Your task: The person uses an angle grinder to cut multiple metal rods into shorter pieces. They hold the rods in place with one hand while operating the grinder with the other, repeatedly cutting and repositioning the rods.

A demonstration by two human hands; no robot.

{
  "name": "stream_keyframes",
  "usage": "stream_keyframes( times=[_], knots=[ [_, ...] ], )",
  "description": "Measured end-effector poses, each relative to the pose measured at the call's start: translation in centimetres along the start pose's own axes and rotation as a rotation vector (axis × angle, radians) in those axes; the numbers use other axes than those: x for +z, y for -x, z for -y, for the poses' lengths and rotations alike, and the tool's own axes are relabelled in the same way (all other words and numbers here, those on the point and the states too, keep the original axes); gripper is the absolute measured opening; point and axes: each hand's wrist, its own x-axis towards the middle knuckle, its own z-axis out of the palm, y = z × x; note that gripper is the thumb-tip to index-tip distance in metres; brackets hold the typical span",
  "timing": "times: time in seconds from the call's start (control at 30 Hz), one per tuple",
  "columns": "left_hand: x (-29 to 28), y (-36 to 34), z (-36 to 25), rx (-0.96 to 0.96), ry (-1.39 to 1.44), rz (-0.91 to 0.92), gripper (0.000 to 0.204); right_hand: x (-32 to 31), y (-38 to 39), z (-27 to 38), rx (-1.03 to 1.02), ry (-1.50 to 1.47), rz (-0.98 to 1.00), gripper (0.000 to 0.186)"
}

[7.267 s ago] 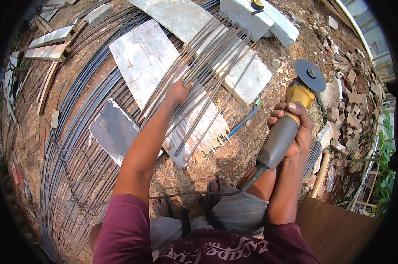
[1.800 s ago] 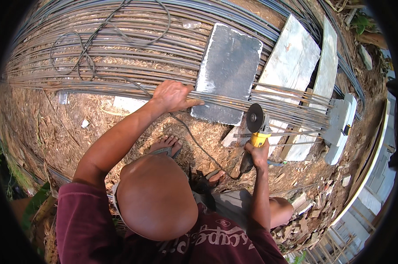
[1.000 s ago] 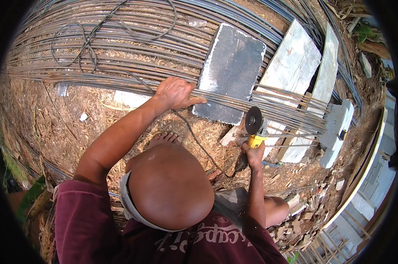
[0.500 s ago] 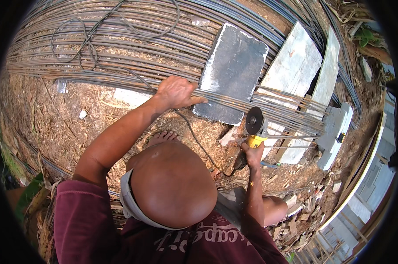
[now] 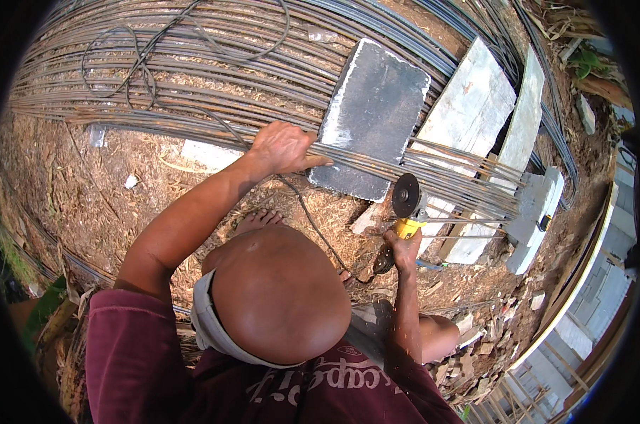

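Note:
My left hand (image 5: 284,147) is closed over a bundle of thin, rusty steel rebars (image 5: 366,162), just left of a dark slab with whitish edges (image 5: 380,109). The bars run rightward across that slab. My right hand (image 5: 404,251) grips a yellow angle grinder (image 5: 409,227). Its dark cutting disc (image 5: 406,196) stands upright at the near side of the bars, by the slab's right corner; whether it touches a bar I cannot tell. A few sparks show over my right forearm.
Grey blocks (image 5: 535,219) stand at the bars' right ends. Pale boards (image 5: 468,92) lie beneath them. Many long rebars (image 5: 192,85) spread behind, with a looped dark cable (image 5: 147,60) on top. Another stretch of cable (image 5: 306,205) runs past my knee. Rubble (image 5: 486,339) lies at lower right.
The grinder has shifted very slightly left with my right hand, and more sparks show near my right forearm. My left hand keeps its place on the rebars.

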Motion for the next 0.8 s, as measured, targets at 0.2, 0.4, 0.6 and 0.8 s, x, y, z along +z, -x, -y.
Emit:
stream_keyframes(
  times=[0.2, 0.4, 0.6, 0.8],
  knots=[
    [0.25, -0.10, 0.17, 0.014, 0.005, -0.017, 0.088, 0.12, -0.04, 0.63, 0.047, -0.001, -0.001, 0.049],
    [0.19, -0.03, 0.16, 0.024, 0.006, -0.033, 0.090, -0.07, 0.20, 0.46, 0.062, 0.010, 0.010, 0.052],
    [0.30, -0.08, 0.29, 0.026, 0.002, -0.035, 0.090, -0.11, -0.06, 0.73, 0.035, 0.035, 0.006, 0.053],
    [0.16, -0.10, 0.18, 0.022, -0.001, -0.024, 0.090, -0.01, -0.32, 0.71, 0.036, -0.023, 0.009, 0.052]
  ],
)
